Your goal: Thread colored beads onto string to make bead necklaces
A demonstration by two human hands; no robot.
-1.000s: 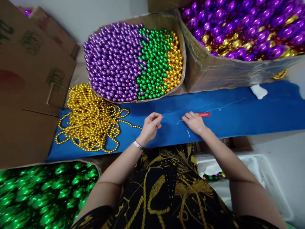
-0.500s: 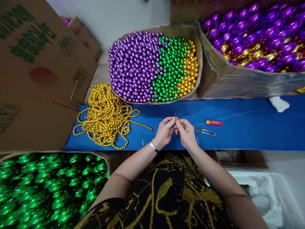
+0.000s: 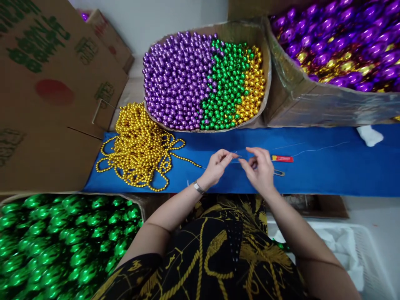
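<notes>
Blue cloth (image 3: 328, 175) covers the narrow work surface, hemmed in by cartons on three sides. At ten o'clock from the hands, big cardboard flaps (image 3: 53, 87) carry green printed lettering and a red oval mark; the words are too skewed to read. At twelve o'clock sits an open box of loose beads (image 3: 203, 79), purple on its left, green in the middle, gold on its right. At two o'clock a larger carton of purple and gold baubles (image 3: 337, 46) overhangs the cloth's far edge. At eight o'clock a box of green baubles (image 3: 62, 246) presses against the near edge.

The left hand (image 3: 215, 168), a bracelet at its wrist, pinches a fine thread (image 3: 321, 148) between thumb and forefinger. The right hand (image 3: 261, 168) hovers just beside it at three o'clock, fingers loosely curled and partly spread; whether it grips the thread I cannot tell. The thread runs off toward three o'clock across the cloth, past a small red tool (image 3: 282, 158) lying just beyond the right hand. A metal clip-like piece (image 3: 279, 173) peeks out beside that hand. A heap of strung gold beads (image 3: 140, 146) lies at nine o'clock, one strand trailing toward the left hand.

Open cloth remains mostly toward three o'clock, up to a white scrap (image 3: 369, 135) near the far edge. A white basket (image 3: 365, 250) stands at five o'clock, below the table.
</notes>
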